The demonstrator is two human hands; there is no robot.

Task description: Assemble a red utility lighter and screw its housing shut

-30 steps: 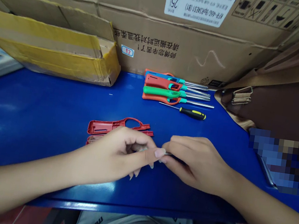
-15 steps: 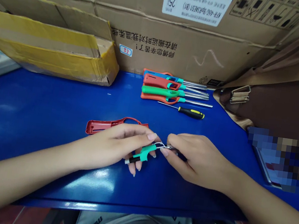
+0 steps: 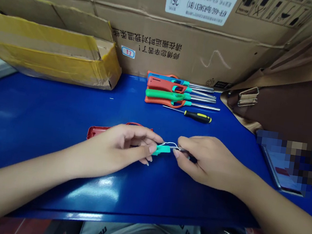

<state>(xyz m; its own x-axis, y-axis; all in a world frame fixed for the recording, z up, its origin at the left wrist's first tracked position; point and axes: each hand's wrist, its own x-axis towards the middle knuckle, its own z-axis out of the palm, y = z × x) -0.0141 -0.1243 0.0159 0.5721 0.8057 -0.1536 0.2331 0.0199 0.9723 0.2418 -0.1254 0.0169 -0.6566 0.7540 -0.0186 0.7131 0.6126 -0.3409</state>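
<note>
Turned nearly level since half a second ago, the teal part (image 3: pixel 163 150) then slanted down toward 8 o'clock, its black-and-white end showing; that end is now hidden behind the left hand (image 3: pixel 124 143). Left fingers are clamped on the teal part, above the worktop (image 3: pixel 57 118). At its 3 o'clock, the right hand (image 3: pixel 208 159) has thumb and forefinger pinched on a thin metallic piece (image 3: pixel 181 149), mostly covered. A white wire (image 3: pixel 171 143) arches between the hands. From the teal part, a red casing (image 3: pixel 96 132) lies at 9 o'clock, partly hidden, a screwdriver (image 3: pixel 198 116) at 1, and stacked lighters (image 3: pixel 166 84) at 12.
</note>
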